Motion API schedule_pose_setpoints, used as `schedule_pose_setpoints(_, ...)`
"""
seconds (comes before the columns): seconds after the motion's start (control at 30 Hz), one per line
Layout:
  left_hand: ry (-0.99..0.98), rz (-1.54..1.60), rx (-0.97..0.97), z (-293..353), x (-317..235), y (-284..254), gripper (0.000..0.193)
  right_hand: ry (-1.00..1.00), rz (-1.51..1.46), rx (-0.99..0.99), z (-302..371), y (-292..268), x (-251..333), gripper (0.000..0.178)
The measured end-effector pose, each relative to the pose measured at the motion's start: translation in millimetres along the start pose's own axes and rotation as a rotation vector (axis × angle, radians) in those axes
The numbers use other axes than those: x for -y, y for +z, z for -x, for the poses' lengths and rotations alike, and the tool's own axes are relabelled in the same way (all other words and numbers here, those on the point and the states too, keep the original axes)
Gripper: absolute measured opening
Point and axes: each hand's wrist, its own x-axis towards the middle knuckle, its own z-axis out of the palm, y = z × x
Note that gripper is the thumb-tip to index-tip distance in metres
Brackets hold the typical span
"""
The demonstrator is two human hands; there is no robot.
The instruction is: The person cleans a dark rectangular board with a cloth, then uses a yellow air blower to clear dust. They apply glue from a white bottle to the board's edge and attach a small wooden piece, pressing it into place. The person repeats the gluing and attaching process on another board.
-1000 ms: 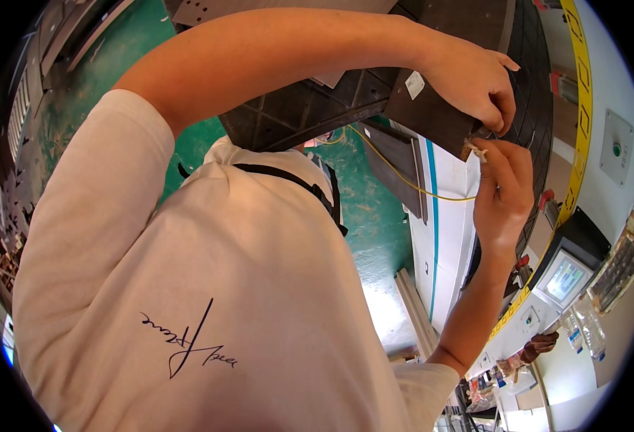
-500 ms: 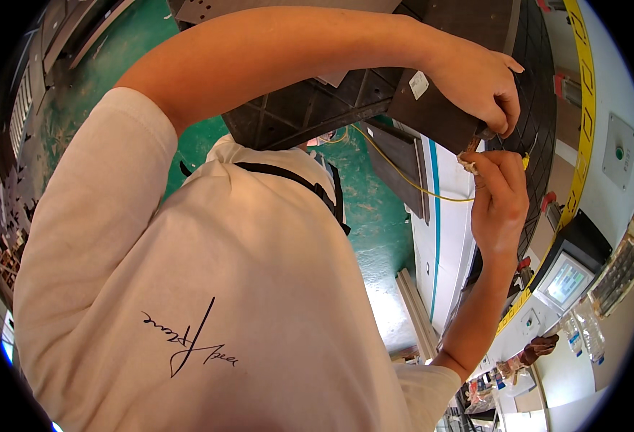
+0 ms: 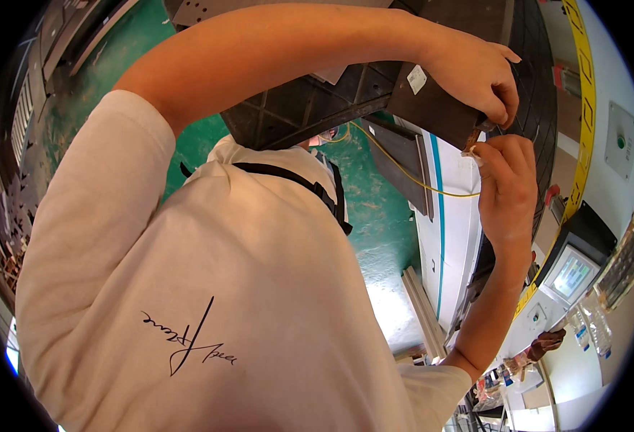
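A dark brown panel point(image 3: 436, 102) with a white label lies under my left hand point(image 3: 475, 83). The left fingers are curled closed at the panel's end, round something small and dark that I cannot make out. Just below, my right hand point(image 3: 508, 180) is pinched on a small pale crumpled scrap point(image 3: 468, 153), perhaps cloth or paper, mostly hidden by the fingertips. This pinch sits against the panel's reddish-brown end edge, close to the left fingertips. The panel rests on a black ribbed surface point(image 3: 537, 79).
A yellow cable point(image 3: 403, 169) hangs beside a white machine side point(image 3: 432, 237) with a blue stripe. Along the right run a yellow strip point(image 3: 585, 108), a green button point(image 3: 621, 142) and a lit screen point(image 3: 570, 273). More dark panels point(image 3: 396, 158) lean over the green floor point(image 3: 374, 230).
My right hand has shifted slightly up and right, nearer the left fingers. Less of the pale scrap shows now. The left hand has barely moved.
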Motion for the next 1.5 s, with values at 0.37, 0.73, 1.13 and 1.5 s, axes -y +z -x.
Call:
schedule_pose_setpoints(0.37,0.053,0.044,-0.027,7,-1,-2,0.033,0.303,-0.263,-0.016,40,-18,-17,0.008)
schedule_pose_setpoints(0.73,0.031,0.027,-0.012,5,1,0,0.028,0.677,-1.142,-0.350,73,26,-24,0.032)
schedule_pose_setpoints(1.13,-0.016,0.036,-0.008,4,-3,-1,0.032,0.237,-0.070,-0.063,21,-20,4,0.014)
schedule_pose_setpoints(1.5,0.031,0.075,-0.053,7,-2,-1,0.034,-0.100,0.137,0.077,-11,-21,9,0.027)
